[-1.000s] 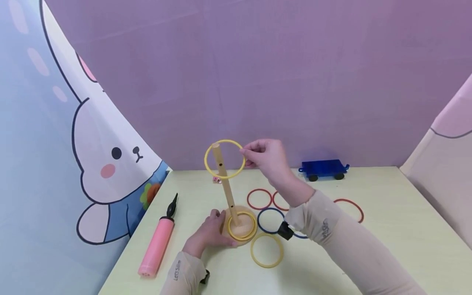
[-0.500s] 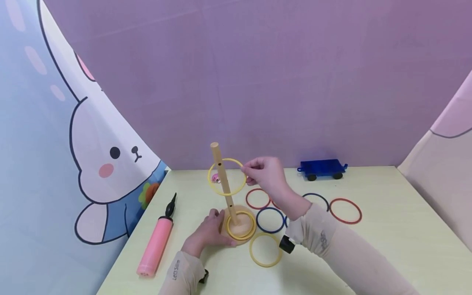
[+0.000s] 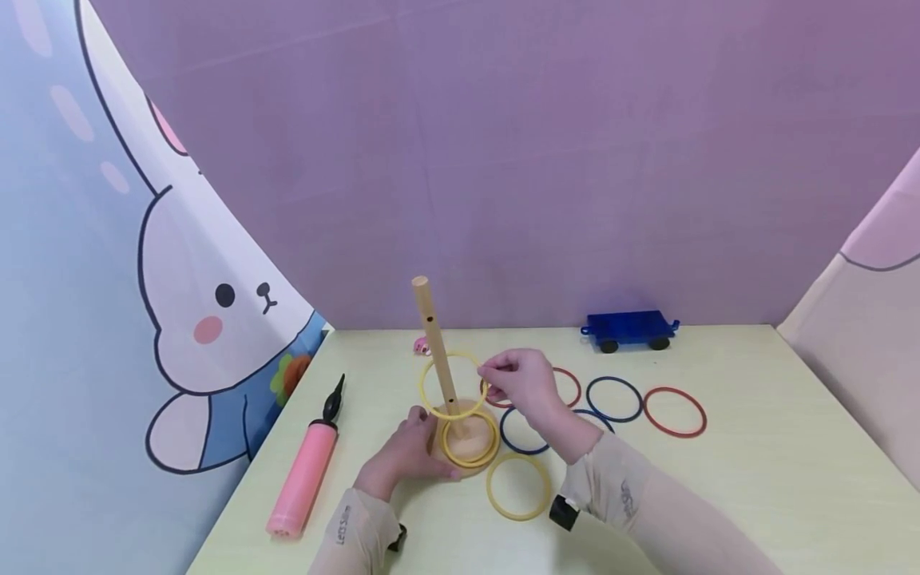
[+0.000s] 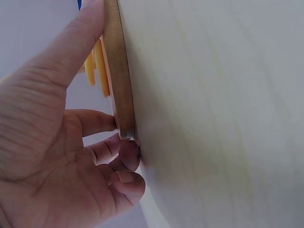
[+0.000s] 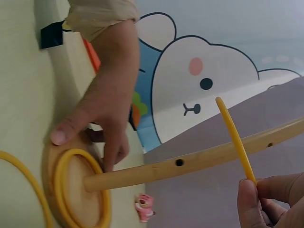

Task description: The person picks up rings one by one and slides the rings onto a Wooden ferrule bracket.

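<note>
A wooden ring-toss stand has a tall post (image 3: 436, 345) rising from a round base (image 3: 470, 435). Two yellow rings (image 3: 497, 442) lie around the foot of the post. My left hand (image 3: 408, 454) holds the base's left edge; in the left wrist view its thumb (image 4: 78, 40) lies over the rim and the fingers reach the edge. My right hand (image 3: 525, 387) pinches a thin yellow ring (image 5: 235, 137) between thumb and fingers. That ring encircles the post, tilted, above the base.
Flat on the table, a yellow ring (image 3: 489, 487) lies in front of the base, with several red and blue rings (image 3: 614, 378) to the right. A pink hand pump (image 3: 305, 479) lies left. At the back are a blue wheeled cart (image 3: 628, 327) and a small pink figure (image 3: 421, 346).
My right hand has lowered the yellow ring from the post's top to its lower part. The left hand stays on the base.
</note>
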A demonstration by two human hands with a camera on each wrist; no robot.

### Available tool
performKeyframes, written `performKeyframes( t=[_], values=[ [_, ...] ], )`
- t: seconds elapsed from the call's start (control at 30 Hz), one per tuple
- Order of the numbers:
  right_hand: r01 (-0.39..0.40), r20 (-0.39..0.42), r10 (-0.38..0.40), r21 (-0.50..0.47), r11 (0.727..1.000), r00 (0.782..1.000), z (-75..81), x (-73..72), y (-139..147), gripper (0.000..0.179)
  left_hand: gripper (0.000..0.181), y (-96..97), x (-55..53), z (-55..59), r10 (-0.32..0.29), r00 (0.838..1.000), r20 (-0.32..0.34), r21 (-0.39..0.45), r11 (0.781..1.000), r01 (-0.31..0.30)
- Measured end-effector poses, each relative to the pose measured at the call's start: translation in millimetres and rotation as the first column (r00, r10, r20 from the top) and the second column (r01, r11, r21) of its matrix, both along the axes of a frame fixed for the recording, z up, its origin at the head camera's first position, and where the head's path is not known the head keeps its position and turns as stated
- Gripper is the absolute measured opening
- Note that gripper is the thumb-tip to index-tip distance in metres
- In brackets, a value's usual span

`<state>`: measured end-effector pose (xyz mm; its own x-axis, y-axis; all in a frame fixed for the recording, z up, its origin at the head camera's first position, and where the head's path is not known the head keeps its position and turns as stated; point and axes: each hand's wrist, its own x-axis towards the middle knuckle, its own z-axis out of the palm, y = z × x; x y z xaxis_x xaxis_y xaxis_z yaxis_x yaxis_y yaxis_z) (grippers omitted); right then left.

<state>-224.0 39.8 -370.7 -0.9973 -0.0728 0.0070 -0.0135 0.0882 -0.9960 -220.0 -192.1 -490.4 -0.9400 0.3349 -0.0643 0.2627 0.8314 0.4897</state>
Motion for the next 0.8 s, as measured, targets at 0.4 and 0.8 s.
performKeyframes(
  t=[0.4,0.8],
  values=[
    [0.016,0.039,-0.02,0.092,0.996,0.999,-52.5,1.7,-3,0.005,0.112,0.5,-1.8,-1.3,0.007,1.0,0.002,0.009,1.0,-0.007],
    [0.02,0.081,-0.033,0.155,0.988,0.996,-93.9,0.3,0,0.004,0.117,-0.4,-1.6,-1.2,0.005,1.0,0.019,-0.02,1.0,-0.005]
  ],
)
